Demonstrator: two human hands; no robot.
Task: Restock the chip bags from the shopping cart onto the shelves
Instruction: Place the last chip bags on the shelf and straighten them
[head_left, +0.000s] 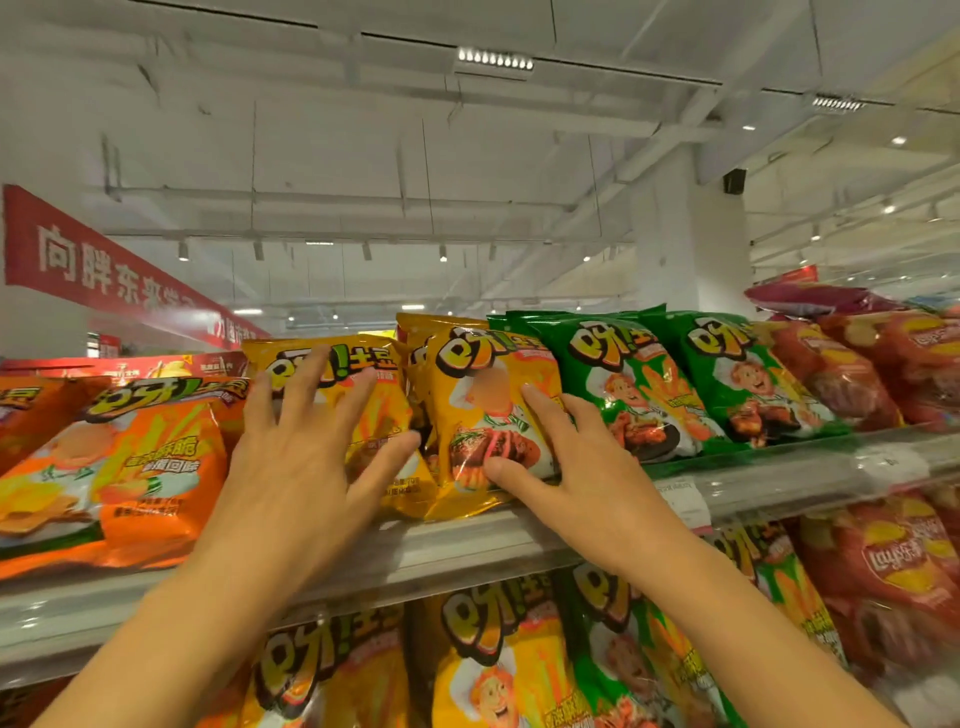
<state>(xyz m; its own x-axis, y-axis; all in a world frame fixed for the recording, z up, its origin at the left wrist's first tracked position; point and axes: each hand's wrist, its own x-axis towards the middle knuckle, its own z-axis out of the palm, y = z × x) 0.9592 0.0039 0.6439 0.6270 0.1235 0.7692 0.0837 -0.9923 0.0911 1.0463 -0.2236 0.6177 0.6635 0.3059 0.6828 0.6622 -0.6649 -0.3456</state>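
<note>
Hands, two, bare, raised to the upper shelf at centre frame. Left hand (306, 447): fingers spread and straight, laid flat on the face of a yellow chip bag (363, 415); nothing gripped. Right hand (566, 462): fingers extended, lying along the right edge of a second yellow bag (483, 415), thumb low on its front; pressing, not clasping.

Stock, upper shelf: both yellow bags stand side by side at centre, leaning back, their bottom seams just over the shelf lip (467, 540). Orange bags (130, 467) at left of frame, touching the first yellow bag. Green bags (675, 384) at right, overlapped by the second yellow bag's edge. Red bags (857, 374) at far right, with a purple bag (821, 299) lying on top of the row.

Stock, lower shelf: further yellow, green and red bags along the bottom of the frame.

Shopping cart: not in view.

Step, as judged: seating and squaring the yellow bags into their row.

Risks: yellow bags sit near the front lip, and if let go before they are pushed fully back they could tip forward and drop. Hard pressing may crush the chips. Sideways shove at right could knock the green row askew.
</note>
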